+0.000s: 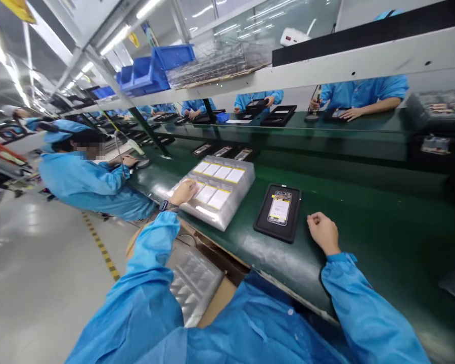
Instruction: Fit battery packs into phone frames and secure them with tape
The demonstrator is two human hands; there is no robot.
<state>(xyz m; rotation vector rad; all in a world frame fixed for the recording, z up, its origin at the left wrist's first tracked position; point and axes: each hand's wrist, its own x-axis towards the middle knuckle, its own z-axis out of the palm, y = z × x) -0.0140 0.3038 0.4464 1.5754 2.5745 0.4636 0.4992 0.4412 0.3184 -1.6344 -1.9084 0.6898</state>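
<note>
A clear plastic tray [227, 217] stands on the green bench, holding two rows of flat white pieces with yellow edges. Over the left end of its front row is my left hand [185, 191]; its fingertips are bent down at a piece, and what they grip is too small to make out. Right of the clear tray lies a black tray [261, 222] with an opened phone frame [280, 207] in it, a white battery in its middle. My right hand [323, 231] rests on the bench right of the black tray, fingers curled together, their inner side hidden.
Black trays with phone parts [223, 151] sit behind the clear tray. A raised shelf [326, 121] runs along the bench's back, with workers' hands beyond it. A person in blue [94, 177] sits at the left. Stacked empty plastic trays [193, 283] lie below the bench edge.
</note>
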